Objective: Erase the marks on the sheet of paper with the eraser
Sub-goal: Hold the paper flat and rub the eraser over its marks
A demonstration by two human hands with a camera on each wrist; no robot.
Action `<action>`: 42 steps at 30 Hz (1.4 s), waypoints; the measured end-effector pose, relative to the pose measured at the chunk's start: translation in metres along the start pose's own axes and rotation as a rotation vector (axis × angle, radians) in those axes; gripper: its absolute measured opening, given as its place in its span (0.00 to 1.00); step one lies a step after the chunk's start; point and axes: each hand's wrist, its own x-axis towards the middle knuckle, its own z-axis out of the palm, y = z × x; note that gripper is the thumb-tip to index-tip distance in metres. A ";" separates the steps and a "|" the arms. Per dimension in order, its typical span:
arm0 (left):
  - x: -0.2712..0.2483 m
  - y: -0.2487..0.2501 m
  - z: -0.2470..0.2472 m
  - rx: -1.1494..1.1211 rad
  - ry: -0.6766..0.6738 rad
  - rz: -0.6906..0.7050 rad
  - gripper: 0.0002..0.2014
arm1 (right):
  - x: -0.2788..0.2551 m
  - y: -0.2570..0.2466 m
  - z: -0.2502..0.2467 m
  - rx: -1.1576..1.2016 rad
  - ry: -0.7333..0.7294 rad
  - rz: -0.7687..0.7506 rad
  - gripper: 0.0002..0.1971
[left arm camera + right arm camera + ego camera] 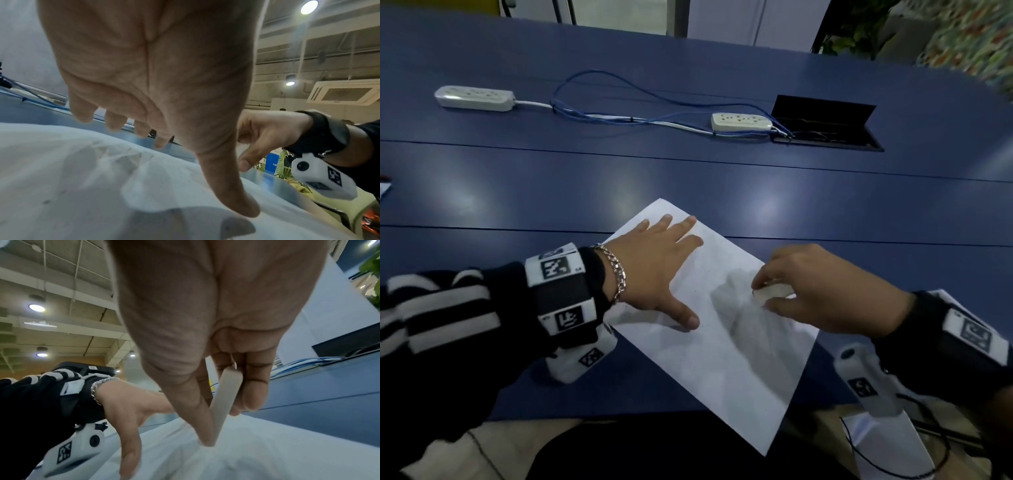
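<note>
A white sheet of paper (pixel 726 346) lies tilted on the blue table (pixel 688 192), one corner hanging over the near edge. My left hand (pixel 654 270) lies flat on the sheet's upper left part, fingers straight and thumb spread, pressing it down. My right hand (pixel 822 287) pinches a white eraser (pixel 770 294) between thumb and fingers and holds it against the paper near the right edge. In the right wrist view the eraser (pixel 225 395) stands on its narrow end on the sheet (pixel 246 451). Faint small marks show on the paper (pixel 61 186) in the left wrist view.
Two white power strips (pixel 474 98) (pixel 743 121) joined by blue cables (pixel 619 102) lie farther back. An open black cable hatch (pixel 825 125) sits in the tabletop at back right. Another white sheet (pixel 887 442) shows below the right wrist.
</note>
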 end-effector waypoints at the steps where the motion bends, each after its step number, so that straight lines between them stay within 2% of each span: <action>1: 0.005 -0.001 0.002 0.007 -0.063 -0.010 0.69 | 0.007 -0.003 -0.003 0.005 0.007 -0.008 0.13; 3: 0.013 -0.003 0.006 0.013 -0.142 -0.018 0.72 | 0.022 -0.013 -0.005 0.006 0.028 -0.034 0.15; 6: 0.018 -0.002 0.010 0.005 -0.169 -0.030 0.74 | 0.043 -0.026 0.000 -0.022 0.070 -0.067 0.17; 10: 0.019 -0.003 0.013 0.000 -0.180 -0.049 0.75 | 0.061 -0.033 0.000 -0.033 0.130 0.011 0.16; 12: 0.020 -0.004 0.014 -0.009 -0.181 -0.055 0.76 | 0.057 -0.043 0.007 -0.014 0.129 -0.026 0.13; 14: 0.021 -0.003 0.014 -0.009 -0.185 -0.064 0.78 | 0.044 -0.055 0.014 0.006 0.052 -0.110 0.09; 16: 0.022 -0.003 0.013 -0.003 -0.190 -0.072 0.78 | 0.043 -0.053 0.012 0.012 -0.020 -0.127 0.09; 20: 0.021 -0.003 0.013 -0.003 -0.208 -0.081 0.76 | 0.062 -0.030 -0.001 -0.002 0.094 0.041 0.13; 22: 0.022 -0.002 0.013 0.005 -0.208 -0.085 0.77 | 0.057 -0.040 0.006 -0.035 0.113 -0.001 0.10; 24: 0.022 0.000 0.012 0.016 -0.207 -0.091 0.78 | 0.042 -0.060 0.016 -0.052 0.027 -0.099 0.08; 26: 0.022 0.000 0.012 0.023 -0.208 -0.093 0.78 | 0.039 -0.060 0.012 -0.045 -0.034 -0.105 0.09; 30: 0.021 -0.001 0.013 0.010 -0.205 -0.095 0.77 | 0.056 -0.040 0.000 -0.051 0.078 0.018 0.09; 33: 0.022 0.002 0.013 0.018 -0.204 -0.106 0.78 | 0.041 -0.064 0.011 -0.092 0.059 -0.108 0.03; 36: 0.022 0.002 0.012 0.023 -0.212 -0.111 0.78 | 0.040 -0.062 0.006 -0.115 -0.056 -0.110 0.08; 39: 0.021 0.000 0.012 0.015 -0.209 -0.101 0.77 | 0.050 -0.043 -0.002 -0.079 0.023 -0.019 0.11; 42: 0.020 -0.001 0.011 0.033 -0.203 -0.098 0.77 | 0.047 -0.044 0.004 -0.113 0.006 -0.035 0.12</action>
